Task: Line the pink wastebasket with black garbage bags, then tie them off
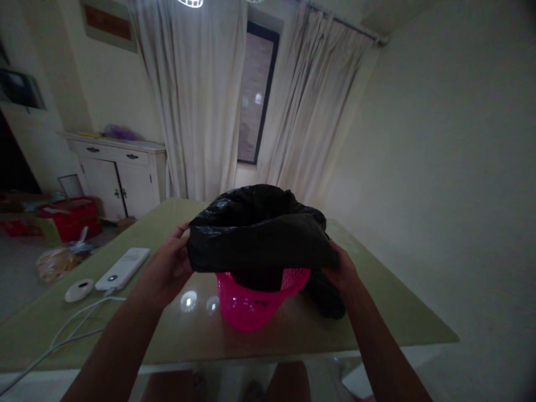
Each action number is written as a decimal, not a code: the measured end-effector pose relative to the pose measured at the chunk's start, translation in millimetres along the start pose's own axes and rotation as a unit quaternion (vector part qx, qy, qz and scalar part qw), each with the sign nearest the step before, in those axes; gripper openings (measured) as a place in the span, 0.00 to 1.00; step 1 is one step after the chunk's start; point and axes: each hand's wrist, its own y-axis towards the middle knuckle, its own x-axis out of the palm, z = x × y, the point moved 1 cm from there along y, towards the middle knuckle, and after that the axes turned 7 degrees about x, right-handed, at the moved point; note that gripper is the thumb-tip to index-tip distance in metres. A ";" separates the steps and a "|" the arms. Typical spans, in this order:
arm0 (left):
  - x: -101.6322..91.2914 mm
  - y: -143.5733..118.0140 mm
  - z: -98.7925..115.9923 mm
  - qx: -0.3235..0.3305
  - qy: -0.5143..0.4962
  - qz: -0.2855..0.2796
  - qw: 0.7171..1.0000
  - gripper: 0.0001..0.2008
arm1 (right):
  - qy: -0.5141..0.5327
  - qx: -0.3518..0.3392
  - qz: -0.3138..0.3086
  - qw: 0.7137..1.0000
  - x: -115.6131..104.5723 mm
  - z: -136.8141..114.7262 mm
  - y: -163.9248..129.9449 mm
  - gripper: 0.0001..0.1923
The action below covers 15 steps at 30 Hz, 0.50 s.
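Spreading across the lower view, a green table point(389, 315) bears the rest; above it a black bag point(259, 245) is held wide, mouth up, over a pink basket point(251, 307) standing upright, its rim partly hidden by the bag's folded edge; a dark bundle point(326, 296) sits right of the basket, though whether it belongs to the bag I cannot tell; the left hand point(171, 265) is clamped on the bag's left edge, the right hand point(341, 271) on its right, fingertips mostly hidden; pulling too hard could tear the thin plastic, uneven tension could tip the light basket, and a careless left forearm could snag the white cable point(67, 335) and drag the power bank point(123, 269).
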 end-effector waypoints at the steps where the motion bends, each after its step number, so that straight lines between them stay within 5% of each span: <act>1: -4.3 -6.0 -1.3 -0.003 0.000 0.002 1.000 0.15 | -0.011 -0.004 0.007 1.000 -2.9 5.4 -0.5 0.19; 6: -29.9 -35.4 -17.3 -0.051 -0.045 0.016 0.998 0.10 | -0.053 0.045 -0.016 0.997 -6.6 30.3 -9.4 0.30; 11: -55.6 -48.3 -34.3 -0.039 0.003 -0.069 0.997 0.29 | -0.061 0.054 -0.011 0.997 -14.3 36.3 -23.8 0.22; 15: -51.6 -50.6 -38.2 -0.001 0.103 -0.036 0.994 0.37 | -0.072 0.021 0.018 0.997 -17.3 36.5 -28.2 0.22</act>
